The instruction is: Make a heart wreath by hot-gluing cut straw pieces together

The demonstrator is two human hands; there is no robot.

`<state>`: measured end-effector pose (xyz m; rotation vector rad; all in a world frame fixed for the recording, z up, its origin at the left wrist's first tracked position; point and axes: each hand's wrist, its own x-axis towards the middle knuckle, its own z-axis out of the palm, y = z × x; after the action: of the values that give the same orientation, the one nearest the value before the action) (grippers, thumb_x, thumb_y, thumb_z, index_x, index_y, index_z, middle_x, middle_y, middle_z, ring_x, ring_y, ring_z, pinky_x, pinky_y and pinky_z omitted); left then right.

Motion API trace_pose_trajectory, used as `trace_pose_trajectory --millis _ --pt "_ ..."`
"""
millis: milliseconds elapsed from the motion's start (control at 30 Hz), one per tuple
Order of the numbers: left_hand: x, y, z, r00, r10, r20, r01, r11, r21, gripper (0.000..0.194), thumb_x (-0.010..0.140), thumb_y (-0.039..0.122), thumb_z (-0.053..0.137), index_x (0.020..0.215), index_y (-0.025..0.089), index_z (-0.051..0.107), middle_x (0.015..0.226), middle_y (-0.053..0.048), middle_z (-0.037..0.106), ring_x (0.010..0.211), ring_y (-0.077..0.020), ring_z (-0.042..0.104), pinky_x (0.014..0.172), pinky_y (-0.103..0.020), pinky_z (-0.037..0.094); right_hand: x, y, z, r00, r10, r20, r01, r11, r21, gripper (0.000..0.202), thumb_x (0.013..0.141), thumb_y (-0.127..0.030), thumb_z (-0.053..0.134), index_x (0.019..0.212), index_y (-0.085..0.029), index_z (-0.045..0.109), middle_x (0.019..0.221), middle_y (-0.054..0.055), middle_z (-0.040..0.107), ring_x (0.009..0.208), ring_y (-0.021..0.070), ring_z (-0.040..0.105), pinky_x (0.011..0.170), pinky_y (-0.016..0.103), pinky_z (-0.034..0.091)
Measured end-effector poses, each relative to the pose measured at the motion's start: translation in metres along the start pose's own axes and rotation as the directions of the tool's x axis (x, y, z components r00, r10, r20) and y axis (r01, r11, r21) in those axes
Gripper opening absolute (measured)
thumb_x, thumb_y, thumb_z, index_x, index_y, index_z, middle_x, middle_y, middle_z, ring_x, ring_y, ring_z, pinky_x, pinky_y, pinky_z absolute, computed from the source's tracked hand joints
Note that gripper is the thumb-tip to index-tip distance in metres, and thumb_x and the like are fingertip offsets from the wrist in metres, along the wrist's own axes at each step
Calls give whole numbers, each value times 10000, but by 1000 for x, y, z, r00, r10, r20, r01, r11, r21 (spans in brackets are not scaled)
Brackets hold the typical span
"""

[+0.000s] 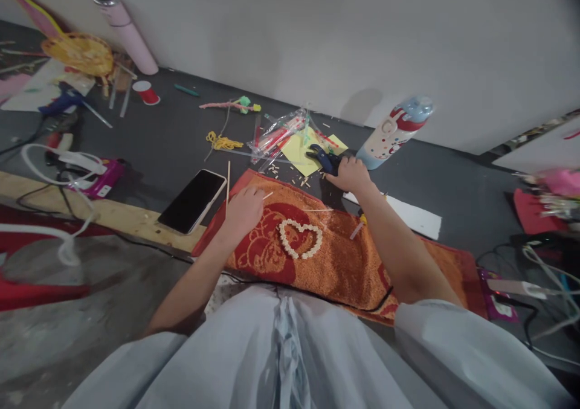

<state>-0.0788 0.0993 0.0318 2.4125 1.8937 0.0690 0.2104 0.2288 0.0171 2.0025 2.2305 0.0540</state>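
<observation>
My left hand (247, 211) is closed over the left part of an orange and red towel (348, 258), with a short pale stick (268, 196) poking out from its fingers. My right hand (353, 174) grips a dark blue and black hand tool (324, 156) beyond the towel's far edge; the fingers hide part of it, and its exact kind is unclear. Between my arms, a heart outline of small cream pieces (284, 240) lies on the towel, with a gap at its lower tip. A thin wooden stick (228, 182) lies by my left hand.
Small cut bits (304, 181) are scattered near yellow paper (301, 158) and plastic-wrapped sticks (281, 134). A phone (194, 200) lies left. A patterned bottle (394, 132) stands behind my right hand. Further left are a blue glue gun (63, 101), a purple power strip (97, 179) and cables.
</observation>
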Motion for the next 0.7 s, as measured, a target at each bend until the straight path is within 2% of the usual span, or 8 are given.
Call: trace_pose_trajectory --millis 133,233,333,433,567,700 --pt "0 -1 2 1000 10 -11 -10 1000 -13 274 940 198 375 1045 145 622 1075 -132 645 1034 -269 601 893 -371 457 2 3 -2 999 -52 2 52 999 15 835 842 -647 503 1279 63 454 1253 319 510 1151 393 490 976 458 359" --pt "1 -3 4 1000 7 -11 -7 1000 -21 280 945 204 370 1049 149 624 1074 -126 646 1030 -269 598 894 -375 457 1 -3 -9 992 -110 -68 113 993 37 853 811 -663 547 1301 31 473 1284 300 500 1180 403 463 994 470 356" --pt "2 -5 6 1000 10 -18 -10 999 -30 291 949 219 369 1060 149 629 1076 -122 649 1029 -272 594 898 -379 458 5 -13 -16 962 -210 -175 226 971 81 630 859 -507 562 1320 -79 517 1306 229 503 1201 371 442 991 463 368" --pt "3 -5 6 1000 15 -24 -16 999 -38 298 951 228 366 1044 156 640 1059 -121 655 1014 -273 593 892 -383 459 15 -23 -16 932 -297 -205 329 933 143 358 903 -311 491 1183 -154 649 1194 169 560 1152 318 462 966 441 381" --pt "3 -7 6 1000 10 -24 -11 998 -66 296 946 223 372 1051 167 643 1064 -113 656 1024 -266 592 905 -376 454 29 -29 -6 929 -324 -176 354 917 183 325 890 -215 461 1080 -170 721 1106 147 583 1106 294 464 949 442 374" --pt "5 -8 8 1000 9 -23 -11 995 -101 291 947 231 376 1041 174 645 1052 -109 654 1027 -261 589 917 -375 450 37 -30 1 926 -341 -164 367 912 180 316 894 -241 468 1017 -164 748 1057 135 598 1052 276 475 930 419 380"
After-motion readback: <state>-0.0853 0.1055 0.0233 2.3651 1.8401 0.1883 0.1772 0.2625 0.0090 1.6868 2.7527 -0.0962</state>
